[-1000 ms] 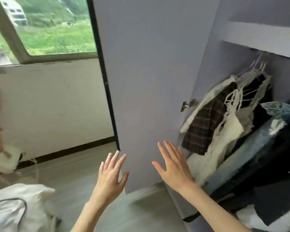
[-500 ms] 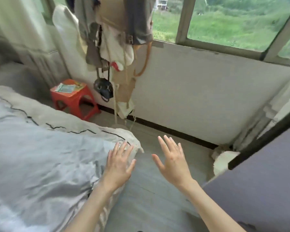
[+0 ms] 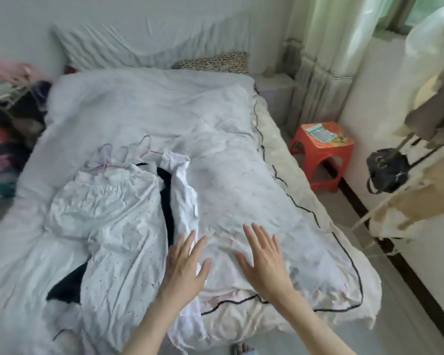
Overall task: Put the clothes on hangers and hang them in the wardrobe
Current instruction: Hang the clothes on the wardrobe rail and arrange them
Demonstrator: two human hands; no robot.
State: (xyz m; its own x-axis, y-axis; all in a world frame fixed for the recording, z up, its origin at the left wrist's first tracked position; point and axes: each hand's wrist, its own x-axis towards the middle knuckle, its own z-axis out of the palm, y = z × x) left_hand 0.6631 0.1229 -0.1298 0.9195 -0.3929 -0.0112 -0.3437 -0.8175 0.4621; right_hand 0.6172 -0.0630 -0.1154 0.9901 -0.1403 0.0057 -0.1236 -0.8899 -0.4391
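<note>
Nearest the camera, both bare forearms reach forward over the foot of the bed (image 3: 280, 155). The left hand (image 3: 186, 265) and the right hand (image 3: 263, 260) are held palm-down with fingers spread and empty; whether they touch the duvet (image 3: 144, 106) cannot be told. The left hand's fingertips (image 3: 183, 238) lie over the edge of a crumpled white dotted garment (image 3: 118, 226), which lies on the duvet with a black garment (image 3: 166, 198) showing beneath and beside it. Just beyond the clothes lie thin pale wire hangers (image 3: 124, 156), touching the white fabric. Right of the bed stands a red plastic stool (image 3: 321, 155) with a printed packet (image 3: 319, 133) on top; its writing is too blurred to read. At the head of the bed is a leopard-print pillow (image 3: 215, 63).
</note>
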